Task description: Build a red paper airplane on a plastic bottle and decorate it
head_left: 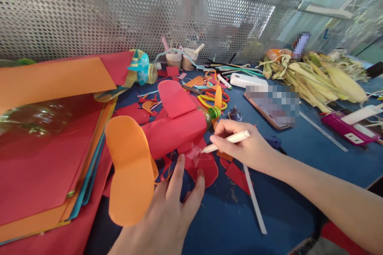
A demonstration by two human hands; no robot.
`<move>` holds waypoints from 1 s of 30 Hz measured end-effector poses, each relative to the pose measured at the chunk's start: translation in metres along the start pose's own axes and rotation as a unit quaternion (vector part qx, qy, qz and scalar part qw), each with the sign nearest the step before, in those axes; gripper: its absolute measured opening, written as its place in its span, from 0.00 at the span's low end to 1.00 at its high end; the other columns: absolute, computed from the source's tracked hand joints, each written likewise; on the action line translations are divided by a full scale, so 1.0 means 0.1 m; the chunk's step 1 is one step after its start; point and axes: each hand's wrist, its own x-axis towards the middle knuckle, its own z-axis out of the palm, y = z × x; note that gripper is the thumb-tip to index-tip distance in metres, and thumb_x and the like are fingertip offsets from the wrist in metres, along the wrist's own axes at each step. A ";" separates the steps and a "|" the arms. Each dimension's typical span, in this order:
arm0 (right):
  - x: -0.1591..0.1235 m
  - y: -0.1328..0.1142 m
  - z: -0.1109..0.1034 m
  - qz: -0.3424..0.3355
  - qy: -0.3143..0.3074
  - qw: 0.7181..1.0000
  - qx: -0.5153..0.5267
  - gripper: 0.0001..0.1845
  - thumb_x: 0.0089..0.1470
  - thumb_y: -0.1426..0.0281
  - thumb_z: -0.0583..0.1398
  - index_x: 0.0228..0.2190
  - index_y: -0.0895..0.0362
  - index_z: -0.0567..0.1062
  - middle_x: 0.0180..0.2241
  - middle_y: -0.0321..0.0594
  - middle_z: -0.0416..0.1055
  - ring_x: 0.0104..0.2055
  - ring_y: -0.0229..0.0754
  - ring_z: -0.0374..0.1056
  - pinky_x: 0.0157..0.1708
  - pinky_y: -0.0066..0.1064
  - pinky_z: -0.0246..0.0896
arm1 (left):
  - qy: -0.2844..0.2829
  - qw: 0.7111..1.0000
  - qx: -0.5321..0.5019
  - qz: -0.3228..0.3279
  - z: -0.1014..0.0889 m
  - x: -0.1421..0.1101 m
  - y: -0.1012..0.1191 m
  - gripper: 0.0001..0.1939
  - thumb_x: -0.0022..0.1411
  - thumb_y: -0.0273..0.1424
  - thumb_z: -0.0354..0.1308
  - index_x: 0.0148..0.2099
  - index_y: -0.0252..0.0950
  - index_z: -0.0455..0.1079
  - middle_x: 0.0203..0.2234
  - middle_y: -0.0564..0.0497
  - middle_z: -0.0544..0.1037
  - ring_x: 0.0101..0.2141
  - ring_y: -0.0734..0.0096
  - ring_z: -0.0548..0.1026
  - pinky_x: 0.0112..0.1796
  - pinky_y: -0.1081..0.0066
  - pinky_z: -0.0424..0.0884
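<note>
My right hand (pixel 239 143) pinches a white marker (pixel 231 140), its tip on a red paper wing (pixel 206 171). A pale star outline (pixel 196 154) is drawn there. My left hand (pixel 170 203) has its fingers spread, and fingertips rest at the near edge of the red wing. The wing juts from a plastic bottle wrapped in red paper (pixel 176 129), lying on its side with a green cap (pixel 214 112). A second red wing (pixel 176 97) rises from its far side. At the bottle's left end stands a large orange paper piece (pixel 129 171), beside my left hand.
Stacked coloured paper (pixel 44 167) lies on the left under a clear bottle. Yellow-handled scissors (pixel 209 99) and paper scraps sit behind the wrapped bottle. Right of these are a phone (pixel 269 107), a purple power strip (pixel 348 127) and corn husks (pixel 323 75). A white strip (pixel 254 199) lies in front.
</note>
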 end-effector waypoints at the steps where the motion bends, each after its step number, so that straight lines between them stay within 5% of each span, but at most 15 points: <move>1: 0.00 0.00 0.00 0.000 0.000 1.000 0.001 0.13 0.57 0.66 0.59 0.23 0.56 0.66 0.19 0.28 0.64 0.20 0.30 0.57 0.20 0.21 0.51 | 0.001 1.000 0.001 0.000 0.00 0.00 0.00 0.40 0.48 0.16 0.45 0.64 0.44 0.58 0.55 0.30 0.69 0.29 0.59 0.79 0.25 0.62 0.77; 30: 0.01 -0.04 0.01 -0.006 -0.010 1.000 0.011 0.12 0.56 0.68 0.59 0.23 0.56 0.66 0.18 0.27 0.64 0.20 0.29 0.58 0.20 0.21 0.51 | 0.019 1.000 -0.003 -0.002 -0.02 0.03 -0.01 0.38 0.47 0.16 0.46 0.61 0.44 0.63 0.53 0.29 0.70 0.27 0.63 0.79 0.28 0.63 0.76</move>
